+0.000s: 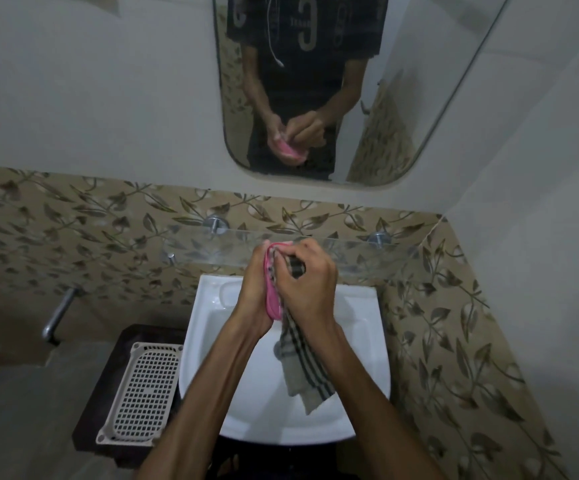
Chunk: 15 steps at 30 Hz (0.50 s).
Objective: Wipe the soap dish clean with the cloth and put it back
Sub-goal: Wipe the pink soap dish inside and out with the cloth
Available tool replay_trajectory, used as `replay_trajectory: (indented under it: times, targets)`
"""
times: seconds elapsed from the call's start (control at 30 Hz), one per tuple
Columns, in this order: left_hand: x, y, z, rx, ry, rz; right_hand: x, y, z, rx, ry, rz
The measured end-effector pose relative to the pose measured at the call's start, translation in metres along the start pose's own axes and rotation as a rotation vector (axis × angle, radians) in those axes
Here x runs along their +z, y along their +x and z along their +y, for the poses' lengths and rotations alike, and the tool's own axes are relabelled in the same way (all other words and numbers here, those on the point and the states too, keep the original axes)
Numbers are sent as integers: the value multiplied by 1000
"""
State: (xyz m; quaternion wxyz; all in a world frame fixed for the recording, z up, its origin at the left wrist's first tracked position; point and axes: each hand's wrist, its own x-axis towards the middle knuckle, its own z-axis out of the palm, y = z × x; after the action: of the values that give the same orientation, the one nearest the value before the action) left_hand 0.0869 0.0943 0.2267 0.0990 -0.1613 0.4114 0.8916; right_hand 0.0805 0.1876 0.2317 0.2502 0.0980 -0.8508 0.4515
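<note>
Both forearms reach over the washbasin (367, 327) at frame centre. My left hand (253, 289) grips the pink soap dish (271, 299) by its rim; my right hand (307, 285) presses the checked cloth (302, 362) inside. Light, stiff plastic, probably slippery when wet.

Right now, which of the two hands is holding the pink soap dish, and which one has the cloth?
The left hand holds the pink soap dish on edge over the sink. The right hand grips the striped cloth, pressing it into the dish.
</note>
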Motion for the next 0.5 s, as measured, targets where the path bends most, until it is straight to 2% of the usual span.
replay_trajectory:
  times: [0.13,0.23,0.3,0.43,0.5]
  targets:
    - [-10,2,2,-4,-5,31,-5,-46,-9,-55,14,-115]
    - [-1,1,-4,53,58,54,-1,-22,1,8,52,-39]
    - [6,-1,-7,64,14,28,3,1,3,49,88,6]
    - [-1,-2,-7,186,122,25,2,-26,-11,133,157,-69]
    - [1,-1,-9,225,183,60,4,-18,-6,196,225,-26]
